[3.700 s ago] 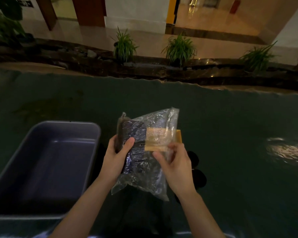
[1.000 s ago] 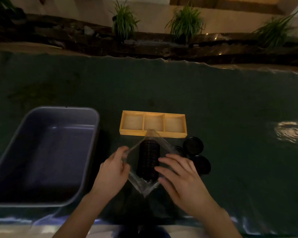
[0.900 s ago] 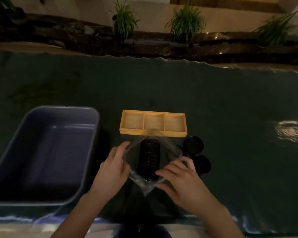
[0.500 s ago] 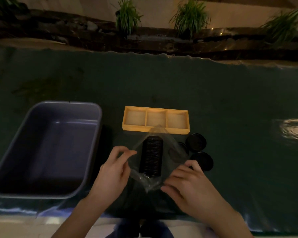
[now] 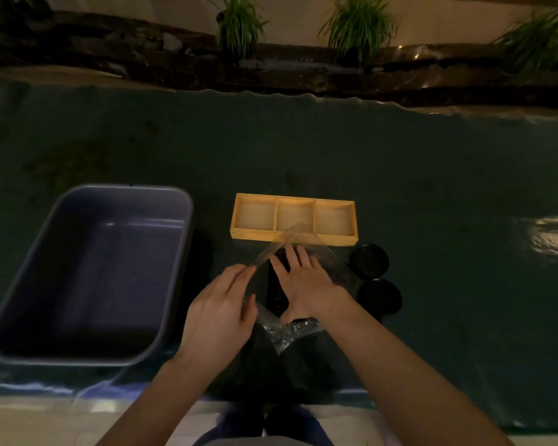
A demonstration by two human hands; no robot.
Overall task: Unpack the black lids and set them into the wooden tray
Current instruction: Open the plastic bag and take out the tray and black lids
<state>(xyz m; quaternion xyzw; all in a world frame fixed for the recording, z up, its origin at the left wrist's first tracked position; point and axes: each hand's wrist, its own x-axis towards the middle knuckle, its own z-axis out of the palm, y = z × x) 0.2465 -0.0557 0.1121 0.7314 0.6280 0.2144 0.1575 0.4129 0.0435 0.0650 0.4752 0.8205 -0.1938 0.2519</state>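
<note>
The right hand [image 5: 306, 284] had slipped into the bag [image 5: 290, 333], fingers apparently around the lids [image 5: 276, 294]. The left hand [image 5: 219, 313] pinched its edge; the tray [image 5: 335, 240] stayed empty.

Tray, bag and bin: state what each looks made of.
Tray: pale unfinished-looking wood, matte, with visible board edges.
Bag: thin clear plastic film, crinkled and glinting.
Bin: probably moulded plastic, smooth grey-blue, with rounded corners and a soft sheen.
</note>
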